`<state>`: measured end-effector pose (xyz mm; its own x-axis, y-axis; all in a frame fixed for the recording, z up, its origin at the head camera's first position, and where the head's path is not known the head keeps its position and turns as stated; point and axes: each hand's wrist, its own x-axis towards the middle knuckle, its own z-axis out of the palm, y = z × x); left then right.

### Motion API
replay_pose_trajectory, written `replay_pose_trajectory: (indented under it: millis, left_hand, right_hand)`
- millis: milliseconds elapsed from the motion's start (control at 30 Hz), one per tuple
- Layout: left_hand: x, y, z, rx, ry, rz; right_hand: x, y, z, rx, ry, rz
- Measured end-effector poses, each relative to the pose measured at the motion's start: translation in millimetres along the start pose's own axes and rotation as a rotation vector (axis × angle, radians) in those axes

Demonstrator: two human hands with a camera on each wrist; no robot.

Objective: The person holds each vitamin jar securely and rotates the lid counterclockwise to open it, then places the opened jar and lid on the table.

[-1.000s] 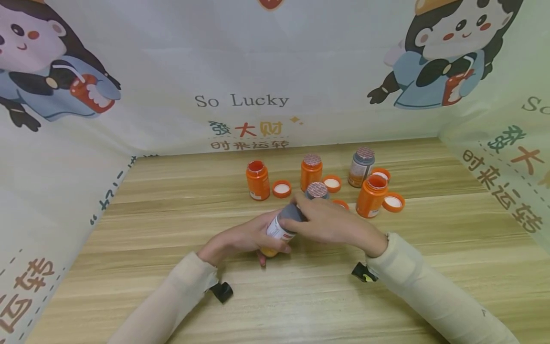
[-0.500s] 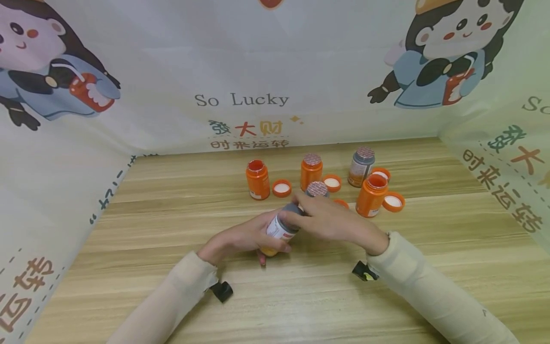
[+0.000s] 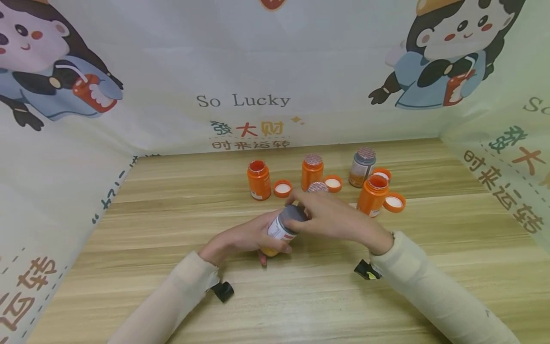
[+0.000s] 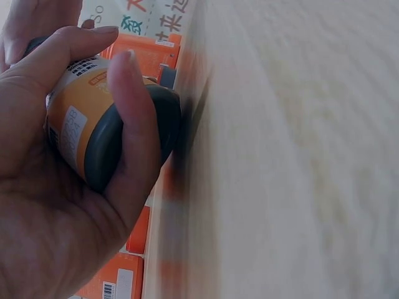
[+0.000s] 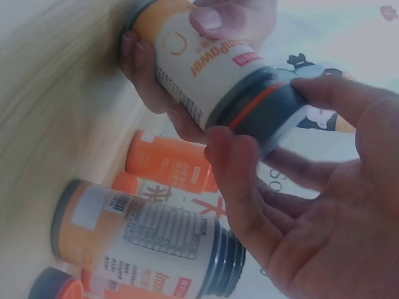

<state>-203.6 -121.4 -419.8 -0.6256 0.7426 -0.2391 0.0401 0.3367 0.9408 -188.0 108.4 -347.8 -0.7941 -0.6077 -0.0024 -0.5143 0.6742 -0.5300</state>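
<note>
A grey supplement bottle (image 3: 278, 233) with a white and orange label is held tilted above the table, its capped end pointing up and right. My left hand (image 3: 247, 235) grips the body; in the left wrist view one finger crosses the grey base (image 4: 104, 149). At the other end my right hand (image 3: 335, 219) holds the grey cap (image 5: 277, 115) between thumb and fingertips. An orange band shows at the cap's lower edge, and the cap is on the bottle's neck. Just behind the right hand, a second grey bottle (image 5: 156, 240) stands uncapped, mostly hidden in the head view.
Two orange bottles stand with uncovered mouths, one at left (image 3: 259, 182), one at right (image 3: 371, 198). Another orange bottle (image 3: 311, 177) and a grey bottle (image 3: 361, 169) have foil seals. Several upturned caps, such as this orange-rimmed cap (image 3: 282, 188), lie beside them. A printed cloth (image 3: 322, 71) encloses the table.
My right thumb and fingers have shifted slightly round the cap, leaving more of its top visible. The left hand and the bottle stay in place.
</note>
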Motion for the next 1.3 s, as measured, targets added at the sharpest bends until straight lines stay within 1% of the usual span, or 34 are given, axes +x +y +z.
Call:
replay_pose_trajectory:
  millis: [167,233,267,300,367,433,467,533,600,700,800,900,967,1067,1200,1300]
  left_hand:
    - [1.0,-1.9,-1.1,-0.023,-0.014,0.011]
    - [1.0,-3.2,-2.2,-0.036,-0.024,0.015]
    - [0.4,-3.6,-3.1,-0.041,-0.03,0.017]
    - [-0.6,-3.8,-4.4,-0.049,-0.037,0.021]
    - [-2.7,-4.5,-8.7,-0.041,-0.04,0.059]
    - [-6.2,-4.7,-14.7,-0.042,-0.023,0.098]
    - [-8.2,-4.7,-18.0,-0.05,-0.005,0.113]
    - [-11.7,-5.3,-24.4,-0.063,0.061,0.129]
    - [-15.4,-6.2,-29.9,-0.091,0.123,0.115]
    - [-18.4,-6.6,-35.3,-0.101,0.189,0.104]
    - [-19.1,-6.8,-39.9,-0.076,0.229,0.124]
    - [-19.4,-7.3,-44.4,-0.014,0.28,0.139]
    - [-19.7,-8.5,-47.3,0.03,0.309,0.125]
    - [-19.6,-8.9,-50.7,0.094,0.329,0.111]
    - [-18.5,-9.7,-53.7,0.105,0.317,0.096]
    - [-18.9,-11.3,-55.3,0.093,0.316,0.089]
  right_hand:
    - [-1.1,3.4,-6.9,-0.064,0.013,-0.17]
    - [-1.7,4.7,-10.9,-0.059,0.023,-0.218]
    - [-2.7,5.1,-13.0,-0.049,0.027,-0.226]
    - [-3.7,5.2,-15.3,-0.032,0.031,-0.228]
    - [-5.6,5.2,-19.7,0.007,0.049,-0.22]
    - [-6.7,5.0,-23.3,0.047,0.08,-0.213]
    - [-6.9,5.0,-24.5,0.066,0.098,-0.214]
    - [-5.8,4.8,-25.5,0.095,0.134,-0.226]
    - [-3.8,4.3,-24.5,0.109,0.163,-0.239]
    - [-1.1,2.5,-21.7,0.08,0.202,-0.246]
    - [2.6,-1.4,-19.5,0.006,0.239,-0.234]
    - [8.3,-8.8,-19.4,-0.049,0.241,-0.208]
    - [12.6,-15.2,-20.4,-0.076,0.226,-0.183]
    - [21.1,-24.7,-24.7,-0.079,0.218,-0.158]
    - [33.9,-32.8,-28.2,-0.066,0.23,-0.135]
    - [41.5,-33.0,-21.6,-0.075,0.206,-0.091]
